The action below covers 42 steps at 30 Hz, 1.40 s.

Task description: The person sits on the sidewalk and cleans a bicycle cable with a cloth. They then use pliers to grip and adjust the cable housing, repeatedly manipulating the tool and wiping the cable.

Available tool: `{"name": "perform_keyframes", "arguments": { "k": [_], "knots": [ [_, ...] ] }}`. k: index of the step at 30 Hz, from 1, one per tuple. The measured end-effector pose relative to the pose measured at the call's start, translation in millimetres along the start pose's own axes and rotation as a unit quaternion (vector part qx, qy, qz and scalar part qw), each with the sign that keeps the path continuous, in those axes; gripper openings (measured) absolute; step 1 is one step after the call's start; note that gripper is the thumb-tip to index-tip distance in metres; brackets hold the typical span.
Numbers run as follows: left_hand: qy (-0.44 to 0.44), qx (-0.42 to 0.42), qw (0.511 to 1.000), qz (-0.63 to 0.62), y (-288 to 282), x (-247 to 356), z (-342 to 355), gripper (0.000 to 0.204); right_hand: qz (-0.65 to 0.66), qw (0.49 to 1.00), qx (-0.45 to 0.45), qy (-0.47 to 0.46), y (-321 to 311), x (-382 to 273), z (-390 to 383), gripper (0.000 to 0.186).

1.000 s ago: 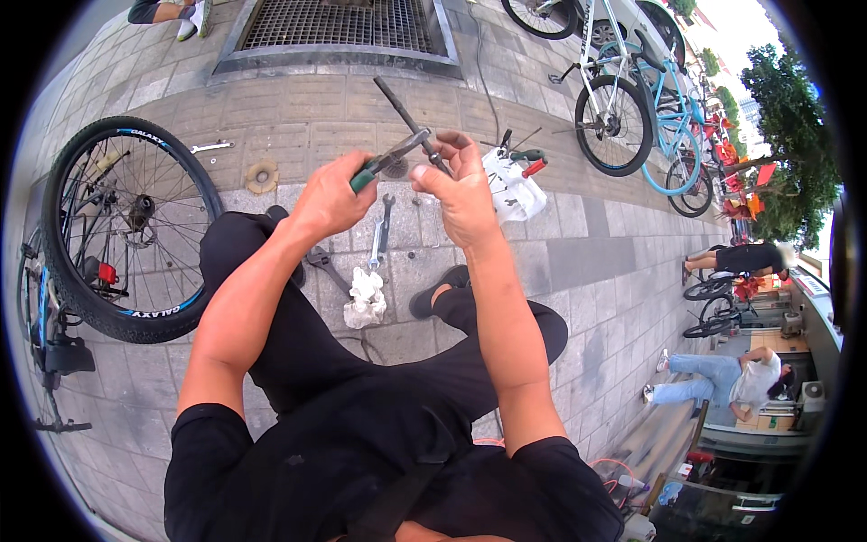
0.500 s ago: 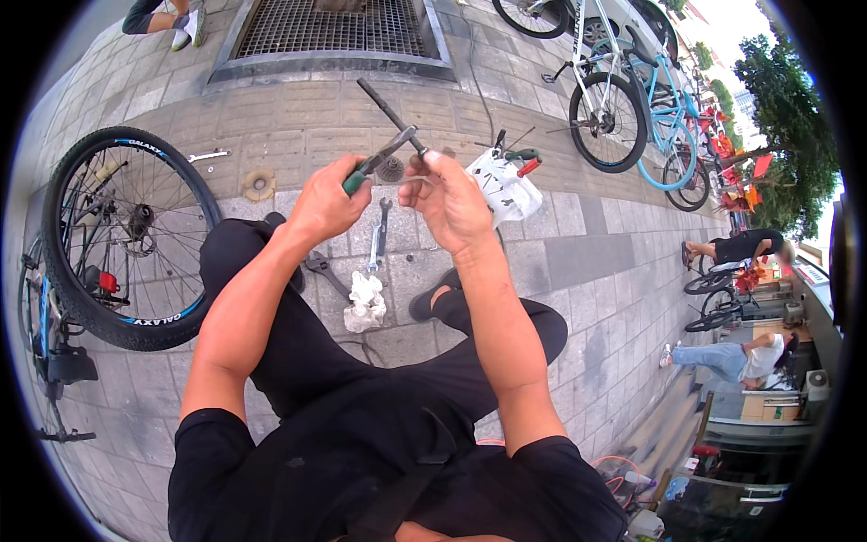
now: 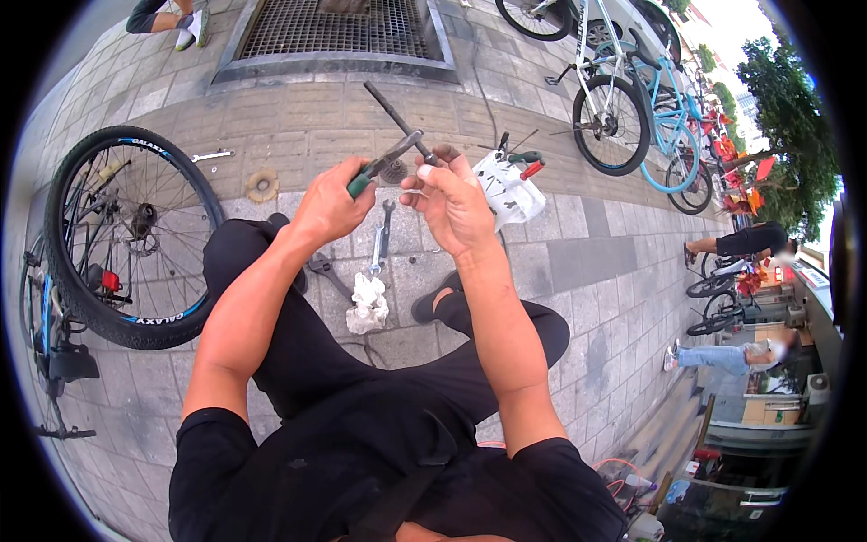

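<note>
My left hand [image 3: 330, 203] is closed around green-handled pliers [image 3: 361, 181], whose jaws lie across a dark metal rod [image 3: 386, 106] with threaded-looking fittings. My right hand [image 3: 456, 203] holds the rod’s lower end between thumb and fingers, its other fingers curled. Behind the pliers lies a small sprocket cluster [image 3: 394, 170]. Between my legs are open-ended wrenches [image 3: 384, 235], an adjustable wrench [image 3: 330, 275] and crumpled white paper [image 3: 367, 305]. A white bag [image 3: 510, 203] with tools on it sits right of my right hand.
A bicycle wheel [image 3: 185, 307] lies at left beside bicycle parts, near a small wrench [image 3: 212, 154]. A metal grate [image 3: 325, 36] is at the top, parked bicycles [image 3: 610, 122] at upper right. Two people [image 3: 750, 239] [image 3: 722, 356] are at right; another person’s foot [image 3: 197, 27] shows upper left.
The rod and pliers have shifted slightly down and left since a second ago, and my right fingers have changed their curl on the rod. The lower person at right has changed posture.
</note>
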<state>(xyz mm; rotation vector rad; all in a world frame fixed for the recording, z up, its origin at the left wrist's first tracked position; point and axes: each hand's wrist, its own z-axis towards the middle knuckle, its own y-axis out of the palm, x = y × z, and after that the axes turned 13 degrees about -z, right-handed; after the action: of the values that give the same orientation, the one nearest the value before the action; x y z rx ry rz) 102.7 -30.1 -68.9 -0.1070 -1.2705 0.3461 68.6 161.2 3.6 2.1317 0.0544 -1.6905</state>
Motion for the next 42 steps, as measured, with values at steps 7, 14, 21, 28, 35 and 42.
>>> {"name": "perform_keyframes", "arguments": {
  "k": [7, 14, 21, 28, 35, 42],
  "knots": [
    [0.007, -0.003, 1.0, 0.003, 0.9, -2.1, 1.4, 0.027, 0.039, 0.992, -0.082, 0.088, -22.9, 0.1, 10.9, 0.025],
    [-0.004, -0.005, 1.0, 0.002, -0.4, 2.1, -2.7, 0.027, -0.032, 0.999, 0.017, -0.019, -3.7, 4.3, 3.8, 0.031],
    [0.001, 0.003, 1.0, -0.004, 0.8, -2.0, 0.3, 0.026, -0.05, 0.996, -0.033, 0.067, -22.0, 3.9, 10.4, 0.038],
    [-0.004, 0.0, 1.0, -0.009, -1.0, 0.1, -0.9, 0.026, -0.062, 0.997, 0.011, -0.038, 0.6, 3.6, 2.7, 0.031],
    [0.007, 0.004, 1.0, -0.002, -0.6, -0.9, -0.9, 0.026, -0.052, 0.993, -0.055, 0.09, -24.7, 0.3, 11.3, 0.03],
    [-0.043, -0.018, 0.999, -0.019, -3.5, 6.5, 0.0, 0.032, -0.039, 0.999, 0.022, -0.004, 4.0, -1.7, -0.9, 0.03]
  ]
}}
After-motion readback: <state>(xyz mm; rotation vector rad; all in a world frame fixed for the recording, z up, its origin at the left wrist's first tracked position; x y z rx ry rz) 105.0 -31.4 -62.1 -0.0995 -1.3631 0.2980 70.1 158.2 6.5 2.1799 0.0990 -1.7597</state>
